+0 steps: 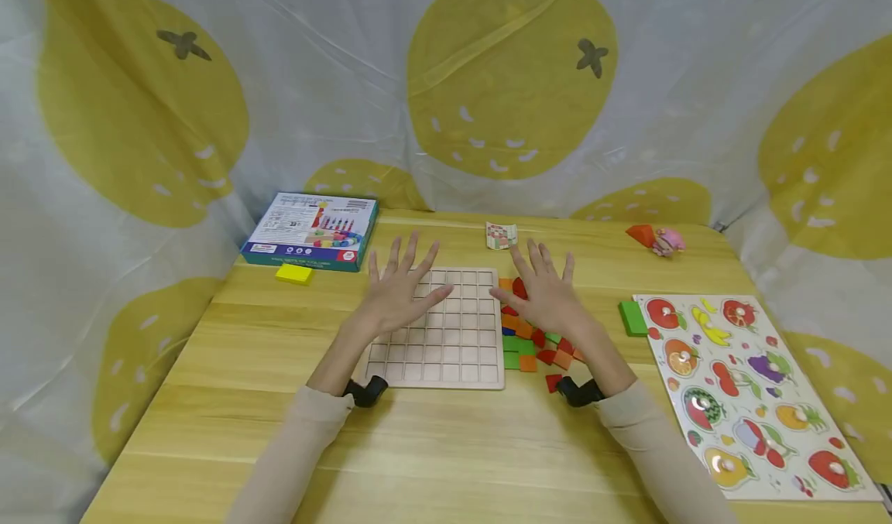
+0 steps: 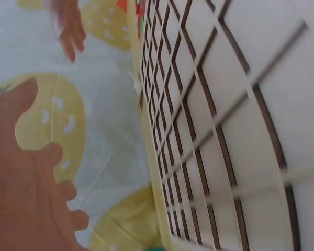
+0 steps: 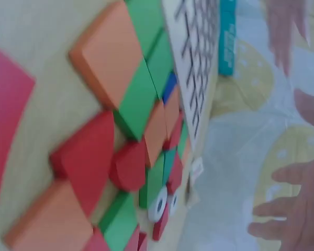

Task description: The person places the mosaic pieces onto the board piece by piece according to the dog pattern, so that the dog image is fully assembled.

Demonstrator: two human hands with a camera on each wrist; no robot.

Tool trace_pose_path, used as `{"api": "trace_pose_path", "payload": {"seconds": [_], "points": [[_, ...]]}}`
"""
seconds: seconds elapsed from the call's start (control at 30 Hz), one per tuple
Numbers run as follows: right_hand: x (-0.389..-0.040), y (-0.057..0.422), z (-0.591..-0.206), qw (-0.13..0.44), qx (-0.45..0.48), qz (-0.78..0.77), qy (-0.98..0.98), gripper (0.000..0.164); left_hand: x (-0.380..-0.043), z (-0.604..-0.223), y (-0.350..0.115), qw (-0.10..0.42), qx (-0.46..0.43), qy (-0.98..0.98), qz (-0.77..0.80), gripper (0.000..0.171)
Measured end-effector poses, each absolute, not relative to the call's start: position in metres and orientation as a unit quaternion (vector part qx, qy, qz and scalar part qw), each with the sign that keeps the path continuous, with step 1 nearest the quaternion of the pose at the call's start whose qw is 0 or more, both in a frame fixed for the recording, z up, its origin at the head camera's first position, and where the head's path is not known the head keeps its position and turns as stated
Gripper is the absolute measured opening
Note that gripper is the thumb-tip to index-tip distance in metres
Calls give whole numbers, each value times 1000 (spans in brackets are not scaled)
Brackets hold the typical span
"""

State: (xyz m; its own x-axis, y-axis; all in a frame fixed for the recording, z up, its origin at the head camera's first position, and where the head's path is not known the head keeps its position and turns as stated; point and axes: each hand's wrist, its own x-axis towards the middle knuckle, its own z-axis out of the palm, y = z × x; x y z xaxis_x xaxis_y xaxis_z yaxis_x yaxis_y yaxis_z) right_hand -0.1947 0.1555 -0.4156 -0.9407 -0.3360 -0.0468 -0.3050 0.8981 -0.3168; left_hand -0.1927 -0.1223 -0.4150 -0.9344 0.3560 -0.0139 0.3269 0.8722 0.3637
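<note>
Fingers spread, my left hand hovers over the left part of a pale wooden grid board and holds nothing. My right hand is also spread and empty, above a heap of flat wooden blocks just right of the board. Green blocks, orange blocks and red pieces lie in that heap, partly hidden by the right hand and wrist in the head view. In the left wrist view the board's square cells hold no pieces. A white ring-shaped piece sits among the blocks.
A boxed set lies at the back left, with a yellow block before it. A small printed card is behind the board. On the right are a fruit puzzle board, a green block and a small pink figure.
</note>
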Motion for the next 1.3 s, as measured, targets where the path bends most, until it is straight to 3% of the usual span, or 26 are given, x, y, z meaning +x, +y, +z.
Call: {"api": "trace_pose_path", "payload": {"seconds": [0.27, 0.5, 0.73, 0.9, 1.3], "points": [[-209, 199, -418, 127, -155, -364, 909, 62, -191, -424, -182, 157, 165, 935, 273, 95], [-223, 220, -437, 156, -107, -405, 895, 42, -190, -443, -219, 242, 196, 896, 318, 116], [-233, 233, -448, 185, -62, -412, 890, 37, -190, -448, -226, 268, 210, 893, 296, 135], [-238, 233, -450, 192, -38, -417, 888, 34, -189, -449, -225, 254, 225, 903, 265, 144], [-247, 227, -454, 191, -69, -435, 878, 29, -187, -452, -222, 247, 217, 913, 242, 147]]}}
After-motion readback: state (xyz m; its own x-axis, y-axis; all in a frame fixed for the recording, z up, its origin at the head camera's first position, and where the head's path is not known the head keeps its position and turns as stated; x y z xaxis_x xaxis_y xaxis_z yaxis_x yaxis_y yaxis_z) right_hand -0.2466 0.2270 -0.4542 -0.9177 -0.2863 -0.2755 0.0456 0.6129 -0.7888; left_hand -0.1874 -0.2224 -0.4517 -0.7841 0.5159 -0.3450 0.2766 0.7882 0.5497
